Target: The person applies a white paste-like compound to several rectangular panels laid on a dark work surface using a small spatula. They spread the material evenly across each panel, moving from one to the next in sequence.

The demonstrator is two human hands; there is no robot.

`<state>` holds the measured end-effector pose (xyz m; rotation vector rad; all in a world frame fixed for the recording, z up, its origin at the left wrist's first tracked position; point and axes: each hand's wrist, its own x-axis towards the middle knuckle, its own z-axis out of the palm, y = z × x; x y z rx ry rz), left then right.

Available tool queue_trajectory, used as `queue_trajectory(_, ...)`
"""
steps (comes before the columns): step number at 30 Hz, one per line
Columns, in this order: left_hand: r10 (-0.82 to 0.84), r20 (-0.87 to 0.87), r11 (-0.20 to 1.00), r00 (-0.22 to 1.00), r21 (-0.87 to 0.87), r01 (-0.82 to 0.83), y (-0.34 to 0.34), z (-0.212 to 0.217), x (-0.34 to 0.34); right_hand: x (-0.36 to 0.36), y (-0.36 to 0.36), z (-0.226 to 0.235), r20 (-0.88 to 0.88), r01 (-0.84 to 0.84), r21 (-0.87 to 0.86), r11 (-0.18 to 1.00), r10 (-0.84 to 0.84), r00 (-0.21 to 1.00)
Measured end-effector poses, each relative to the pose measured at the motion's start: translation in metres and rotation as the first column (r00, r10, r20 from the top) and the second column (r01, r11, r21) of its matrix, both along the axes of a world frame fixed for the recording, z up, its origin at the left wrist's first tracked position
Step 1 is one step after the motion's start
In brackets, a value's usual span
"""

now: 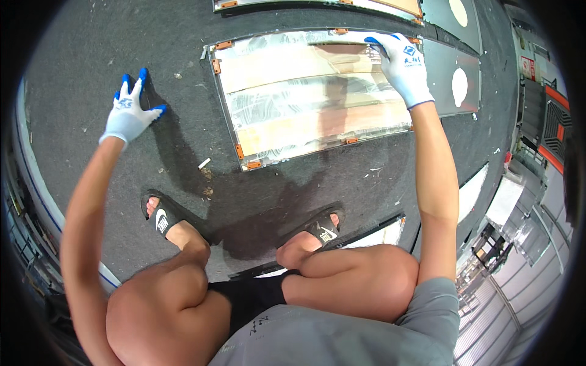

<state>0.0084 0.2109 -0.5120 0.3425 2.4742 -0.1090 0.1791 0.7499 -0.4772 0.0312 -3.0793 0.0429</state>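
Squatting person, gloved hands spread across dark floor mat.
Left hand [130,110] lay flat on the mat [91,55], fingers splayed wide, holding nothing. Right hand [403,64] reached to the far corner of the film-wrapped glass panel [311,97], fingers curled, apparently pinching the film's edge, though the grip was hard to see. Panel lay flat, well apart from left hand.

Open dark grey carpeted floor [91,55] lies left of the rectangular film-covered glass panel [311,97]; further glass panels [452,79] crowd its right and far sides.
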Motion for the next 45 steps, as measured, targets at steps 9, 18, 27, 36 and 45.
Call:
queue_trajectory(9, 0.085, -0.166, 0.969, 0.982, 0.244, -0.043, 0.043, -0.034, 0.002, 0.012, 0.013, -0.014, -0.214, -0.067, -0.056, 0.996, 0.053, 0.975)
queue_trajectory(18, 0.246, -0.649, 0.964, 0.72, 0.243, -0.11, 0.084, -0.1, 0.059, 0.04, -0.103, 0.025, -0.038, -0.192, -0.307, 0.932, 0.189, 0.981)
queue_trajectory(27, 0.25, -0.661, 0.963, 0.707, 0.243, -0.113, 0.088, -0.095, 0.06, 0.059, -0.08, 0.018, 0.268, 0.438, -0.556, 0.707, -0.346, 0.899)
queue_trajectory(36, 0.258, -0.69, 0.958, 0.677, 0.274, -0.086, 0.083, -0.102, 0.059, 0.065, 0.045, 0.03, 0.107, 0.434, -0.22, 0.874, -0.421, 0.901)
queue_trajectory(45, 0.242, -0.684, 0.961, 0.688, 0.268, -0.071, 0.081, -0.101, 0.059, 0.018, 0.097, 0.006, -0.014, 0.013, -0.091, 0.996, -0.015, 1.0)
